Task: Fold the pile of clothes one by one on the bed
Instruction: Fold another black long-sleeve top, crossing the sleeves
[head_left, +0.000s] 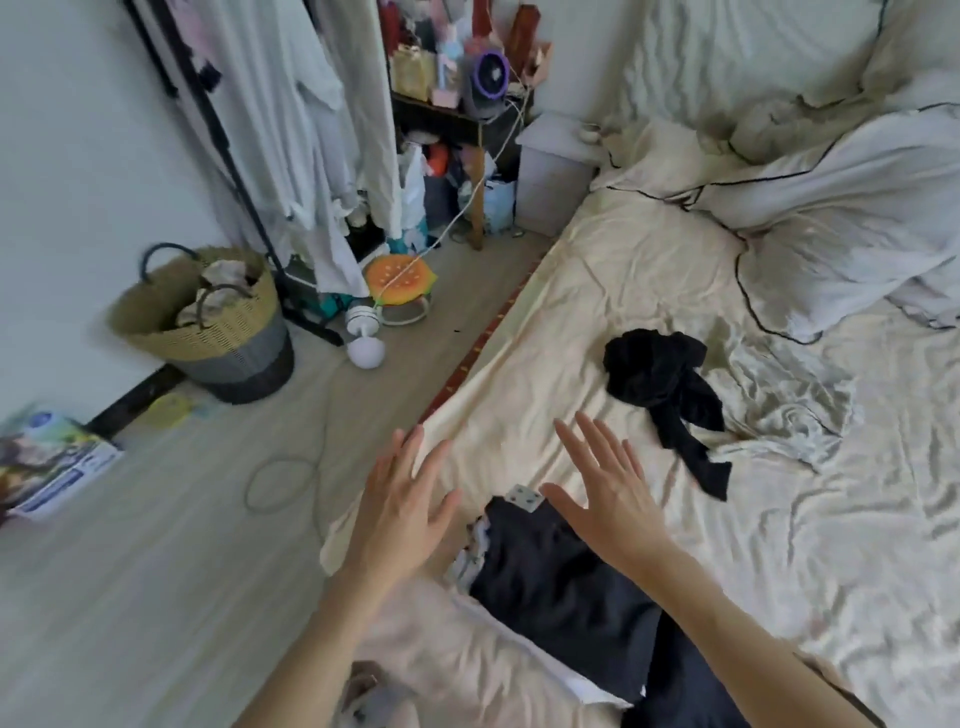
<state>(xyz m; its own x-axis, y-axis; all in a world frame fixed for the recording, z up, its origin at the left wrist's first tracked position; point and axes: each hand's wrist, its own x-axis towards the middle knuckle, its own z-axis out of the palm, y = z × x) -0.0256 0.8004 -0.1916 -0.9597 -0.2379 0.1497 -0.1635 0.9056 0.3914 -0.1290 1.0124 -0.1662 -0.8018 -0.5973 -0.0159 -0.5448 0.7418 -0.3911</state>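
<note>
The bed (649, 270) is covered in a cream sheet with a smooth, slightly glossy weave, rucked into fine creases that grow denser toward its far side. At the bed's near edge lies a dark navy garment (561, 577), a matte, soft cloth spread fairly flat with a small white tag (524, 496) showing at its upper end and a strip of pale patterned fabric peeking from under its left border. Farther up the bed from it, well apart, sits a black garment (662, 384), crumpled into a loose lump with a long limp strip trailing back toward the navy piece. A white duvet (831, 208) with thin black piping is heaped at the bed's head end. Both hands hover above the bed's near edge with fingers straight and spread wide, holding nothing: the left hand (400, 514) is over the sheet's hanging border just left of the navy garment, and the right hand (608, 493) is over that garment's upper part; whether either palm touches the cloth cannot be told. On the pale wood-look floor left of the bed stands a round woven basket (208, 322), straw-coloured above and grey below.
</note>
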